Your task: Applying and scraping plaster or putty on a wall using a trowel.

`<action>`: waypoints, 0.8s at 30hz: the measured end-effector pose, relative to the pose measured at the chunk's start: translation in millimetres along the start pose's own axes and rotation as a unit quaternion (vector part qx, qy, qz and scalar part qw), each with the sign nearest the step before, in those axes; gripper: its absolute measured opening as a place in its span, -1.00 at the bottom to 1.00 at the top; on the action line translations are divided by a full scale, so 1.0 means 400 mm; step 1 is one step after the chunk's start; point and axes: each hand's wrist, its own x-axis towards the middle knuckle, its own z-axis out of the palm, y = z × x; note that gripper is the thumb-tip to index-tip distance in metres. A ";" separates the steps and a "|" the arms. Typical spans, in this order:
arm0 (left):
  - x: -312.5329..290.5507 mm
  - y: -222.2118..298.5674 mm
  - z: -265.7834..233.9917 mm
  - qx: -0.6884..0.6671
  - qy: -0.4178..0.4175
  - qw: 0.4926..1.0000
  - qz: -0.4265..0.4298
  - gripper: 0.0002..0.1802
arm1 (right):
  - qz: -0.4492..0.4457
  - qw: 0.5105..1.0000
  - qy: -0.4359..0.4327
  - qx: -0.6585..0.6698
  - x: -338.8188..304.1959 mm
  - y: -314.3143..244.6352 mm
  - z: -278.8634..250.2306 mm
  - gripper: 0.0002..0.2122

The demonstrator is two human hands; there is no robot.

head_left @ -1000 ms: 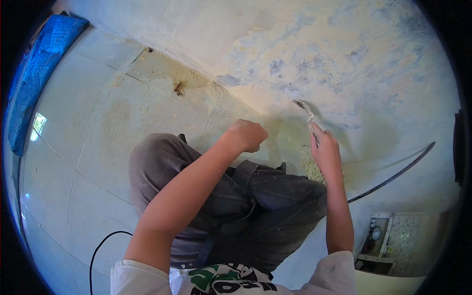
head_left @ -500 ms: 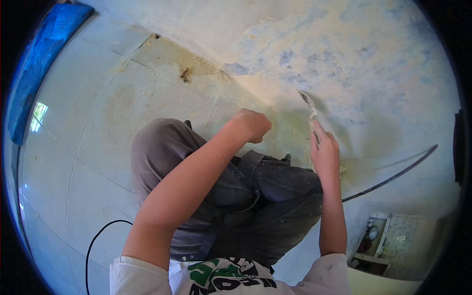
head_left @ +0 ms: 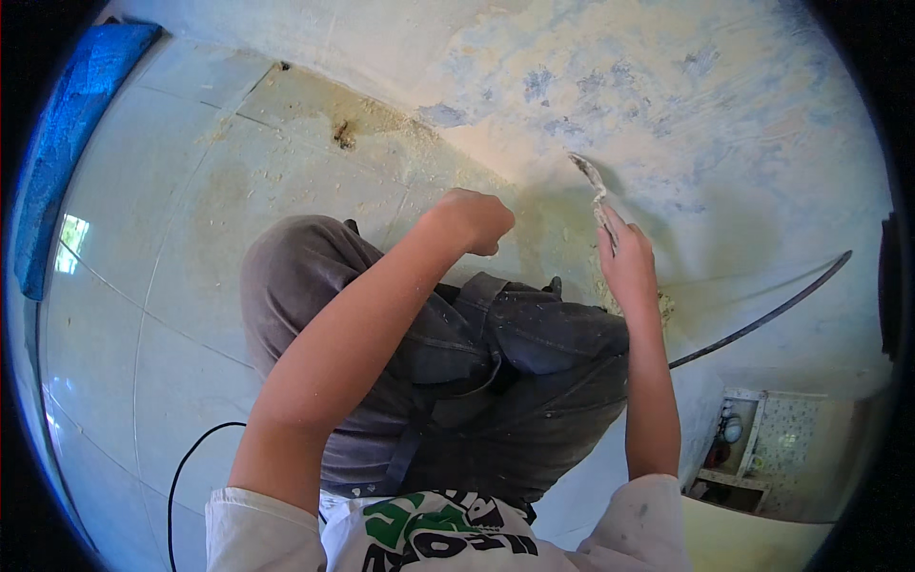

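My right hand (head_left: 626,259) is closed round the handle of a scraper (head_left: 596,181) smeared with pale plaster. Its blade points away from me, close to the patchy cream and bluish wall (head_left: 648,124); whether it touches is hard to tell. My left hand (head_left: 472,221) is curled into a fist in front of my knees, with its palm side hidden and nothing sticking out of it. My left forearm passes over my bent leg in dark grey trousers (head_left: 295,267).
Pale floor tiles (head_left: 191,315) carry crumbs and brownish stains along the wall's foot. A dark hose (head_left: 762,329) rises at the right, and a black cable (head_left: 181,467) curves at the lower left. Blue sheeting (head_left: 81,143) stands far left; a shelf unit (head_left: 748,439) is at lower right.
The whole view has shifted a little, so the scene sits slightly higher and further left. Against the wall, the scraper and both hands have hardly moved, and their grips look the same.
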 end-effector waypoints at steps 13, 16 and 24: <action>-0.003 -0.002 0.004 0.004 -0.015 1.000 -0.017 -0.63 | 0.050 0.999 -0.003 0.009 -0.022 -0.038 0.015 -0.61; 0.003 -0.006 0.006 -0.004 -0.001 1.000 -0.011 -0.63 | 0.095 0.995 0.021 0.024 -0.017 -0.042 0.023 -0.63; -0.003 -0.017 0.024 -0.029 0.041 0.999 0.001 -0.74 | 0.012 0.998 0.041 0.040 -0.017 -0.026 0.040 -0.62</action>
